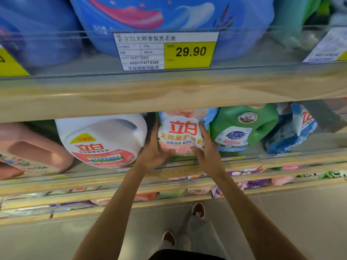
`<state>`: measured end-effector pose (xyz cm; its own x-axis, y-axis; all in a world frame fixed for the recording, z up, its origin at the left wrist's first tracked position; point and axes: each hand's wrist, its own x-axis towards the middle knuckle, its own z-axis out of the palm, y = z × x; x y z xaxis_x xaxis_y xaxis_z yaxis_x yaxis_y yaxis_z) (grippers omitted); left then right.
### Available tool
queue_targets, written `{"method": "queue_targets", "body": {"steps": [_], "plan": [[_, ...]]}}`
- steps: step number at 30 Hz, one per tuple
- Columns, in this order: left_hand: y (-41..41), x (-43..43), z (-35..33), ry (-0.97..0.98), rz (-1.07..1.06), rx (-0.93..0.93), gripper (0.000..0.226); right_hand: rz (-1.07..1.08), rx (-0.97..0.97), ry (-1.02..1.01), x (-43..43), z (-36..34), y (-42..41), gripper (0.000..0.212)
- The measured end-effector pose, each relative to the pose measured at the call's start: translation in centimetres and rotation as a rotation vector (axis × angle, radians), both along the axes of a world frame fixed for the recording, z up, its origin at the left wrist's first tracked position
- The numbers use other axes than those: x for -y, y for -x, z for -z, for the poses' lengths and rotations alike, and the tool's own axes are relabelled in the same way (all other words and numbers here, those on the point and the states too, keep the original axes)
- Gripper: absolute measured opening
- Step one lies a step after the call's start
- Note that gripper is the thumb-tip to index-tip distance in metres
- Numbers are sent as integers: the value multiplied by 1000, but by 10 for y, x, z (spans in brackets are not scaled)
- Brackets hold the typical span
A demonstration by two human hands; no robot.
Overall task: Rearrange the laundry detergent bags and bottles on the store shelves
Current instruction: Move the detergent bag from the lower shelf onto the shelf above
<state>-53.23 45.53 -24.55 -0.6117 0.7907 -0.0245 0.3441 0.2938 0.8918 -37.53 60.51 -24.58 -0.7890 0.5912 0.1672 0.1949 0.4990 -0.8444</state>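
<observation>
A white and pink laundry detergent bag (181,132) with red lettering stands upright on the middle shelf (281,158), between a white bottle and a green bottle. My left hand (153,150) grips its left side, fingers running up the edge and thumb on the lower front. My right hand (207,151) holds its right side in the same way, fingers up along the edge and thumb across the lower front. The bag's bottom is hidden behind my hands.
A white detergent bottle (101,139) and a pink bottle (32,151) stand left of the bag. A green bottle (244,126) and a blue bag (293,132) stand right. Large blue bags (169,15) fill the shelf above, behind a 29.90 price tag (165,51). Lower shelves hold several pouches.
</observation>
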Motion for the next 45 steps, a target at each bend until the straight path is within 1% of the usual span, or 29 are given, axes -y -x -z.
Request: {"method": "queue_targets", "body": {"steps": [3, 7, 13, 16, 20, 25, 28, 31, 34, 36, 37, 40, 41, 45], "plan": [[4, 4, 3, 64, -7, -8, 124, 25, -9, -1, 2, 1, 1, 81], [2, 6, 5, 56, -32, 10, 127, 66, 5, -22, 3, 0, -2, 84], [-9, 15, 3, 51, -45, 9, 130, -15, 49, -35, 2, -10, -8, 80], [-14, 18, -5, -2, -59, 21, 127, -61, 45, -27, -2, -21, -8, 77], [-18, 23, -23, -99, -20, 77, 121, -77, -38, -37, 1, -47, -14, 68], [-35, 36, -39, -224, -38, 158, 104, -102, -90, 98, 7, -69, -32, 66], [-45, 47, -44, -271, -62, 234, 104, -101, -39, 120, 13, -75, -40, 65], [-69, 64, -38, -316, -72, 362, 101, -100, 20, 79, 18, -83, -47, 59], [-89, 75, -32, -395, -163, 477, 98, -104, 8, 70, 30, -88, -59, 51], [-97, 79, -34, -433, -171, 564, 96, -126, -1, 42, 40, -90, -68, 49], [-101, 81, -36, -451, -165, 628, 99, -139, 2, 21, 43, -92, -72, 48], [-112, 88, -41, -495, -131, 922, 115, -137, 7, 23, 54, -99, -87, 48], [-116, 90, -39, -497, -122, 970, 117, -134, 5, 28, 58, -101, -93, 48], [-137, 100, -36, -478, -95, 1008, 119, -88, 2, 87, 73, -106, -115, 53]]}}
